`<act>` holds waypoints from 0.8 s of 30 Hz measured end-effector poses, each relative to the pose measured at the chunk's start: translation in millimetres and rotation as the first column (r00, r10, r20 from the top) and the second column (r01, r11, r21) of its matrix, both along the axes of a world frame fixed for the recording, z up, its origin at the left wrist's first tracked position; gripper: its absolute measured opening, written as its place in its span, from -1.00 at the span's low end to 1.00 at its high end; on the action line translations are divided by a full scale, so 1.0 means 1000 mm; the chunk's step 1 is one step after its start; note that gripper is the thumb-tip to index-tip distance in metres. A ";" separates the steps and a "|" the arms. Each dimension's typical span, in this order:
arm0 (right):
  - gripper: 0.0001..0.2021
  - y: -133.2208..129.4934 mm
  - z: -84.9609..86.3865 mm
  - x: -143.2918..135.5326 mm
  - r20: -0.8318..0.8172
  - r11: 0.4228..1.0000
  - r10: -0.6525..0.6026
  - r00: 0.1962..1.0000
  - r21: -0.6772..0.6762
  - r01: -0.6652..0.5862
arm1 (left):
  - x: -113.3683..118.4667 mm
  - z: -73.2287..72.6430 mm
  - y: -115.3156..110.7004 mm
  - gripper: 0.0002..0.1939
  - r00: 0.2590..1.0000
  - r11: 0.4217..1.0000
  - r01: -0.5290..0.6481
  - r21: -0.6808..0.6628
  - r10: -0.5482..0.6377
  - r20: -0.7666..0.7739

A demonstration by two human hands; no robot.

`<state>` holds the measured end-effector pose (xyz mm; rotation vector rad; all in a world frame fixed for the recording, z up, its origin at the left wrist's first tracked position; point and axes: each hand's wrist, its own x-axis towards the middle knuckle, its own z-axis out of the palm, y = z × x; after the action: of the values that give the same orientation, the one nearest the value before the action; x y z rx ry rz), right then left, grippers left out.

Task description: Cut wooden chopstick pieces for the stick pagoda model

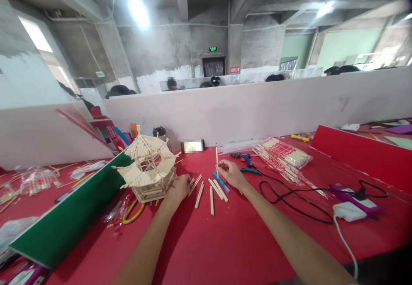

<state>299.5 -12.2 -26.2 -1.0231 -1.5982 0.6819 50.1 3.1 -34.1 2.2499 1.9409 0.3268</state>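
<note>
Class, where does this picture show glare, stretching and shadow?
Head view: glare blooms around the ceiling lights; head view: wide-angle distortion stretches the right forearm toward the lower edge; head view: a shadow darkens the red table beside the left forearm.

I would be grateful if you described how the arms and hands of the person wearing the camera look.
The left hand and right hand are both gloveless. The left forearm and right forearm are bare as far as they show, with no sleeve, watch or bracelet visible. Any rings are too small to tell.
</note>
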 end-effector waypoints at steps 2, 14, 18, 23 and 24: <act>-0.84 0.000 -0.001 0.000 0.001 1.000 -0.001 1.000 -0.002 0.001 | 0.000 0.001 -0.001 -0.88 1.000 1.000 0.010 0.010 -0.010 0.008; -0.76 0.000 -0.003 -0.002 -0.152 0.983 0.061 0.987 -0.162 -0.086 | -0.003 0.004 -0.002 -0.89 0.997 0.999 0.045 0.007 -0.046 0.069; -0.74 0.000 -0.001 -0.001 -0.244 0.971 0.053 0.968 -0.215 -0.108 | 0.001 0.015 -0.006 -0.87 0.993 0.997 0.057 0.044 -0.062 0.100; -0.72 -0.007 0.008 -0.003 -0.284 0.963 0.073 0.956 -0.229 -0.142 | 0.015 0.034 -0.020 -0.83 0.912 0.942 0.231 0.243 -0.297 0.283; -0.72 -0.009 0.010 -0.005 -0.275 0.960 0.088 0.957 -0.233 -0.155 | 0.019 0.038 -0.023 -0.81 0.877 0.930 0.264 0.257 -0.342 0.337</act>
<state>294.8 -21.4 -16.5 -0.9735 -1.3732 1.0827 69.3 -20.1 3.4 2.3482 1.3883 0.8760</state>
